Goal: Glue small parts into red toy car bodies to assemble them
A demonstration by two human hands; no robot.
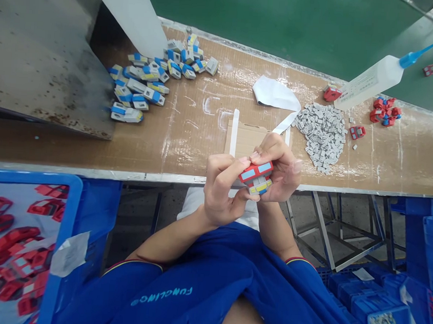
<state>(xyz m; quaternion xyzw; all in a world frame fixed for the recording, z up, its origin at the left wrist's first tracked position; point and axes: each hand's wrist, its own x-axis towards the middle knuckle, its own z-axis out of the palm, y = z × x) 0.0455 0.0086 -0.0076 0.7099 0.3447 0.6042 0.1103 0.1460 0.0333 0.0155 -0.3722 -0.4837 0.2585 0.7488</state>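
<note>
Between my two hands, near the table's front edge, is a small toy vehicle. Its red cab part [249, 175] with light-blue windows sits against a grey piece [261, 186] marked yellow and blue. My left hand [222, 189] is closed on its left side, thumb below and fingers above. Fingertips of my right hand [284, 173] press on the top and right side. Just behind my hands lies a cardboard piece [245, 134] with white strips. A pile of small grey plastic parts [324, 134] is to the right.
Several grey, blue and yellow toy pieces [142, 86] lie back left beside a metal box [50, 59]. A white bottle [371, 81] with blue nozzle, red toy pieces [385, 112] and white paper [274, 92] stand or lie further back. A blue crate [75, 197] holds red parts.
</note>
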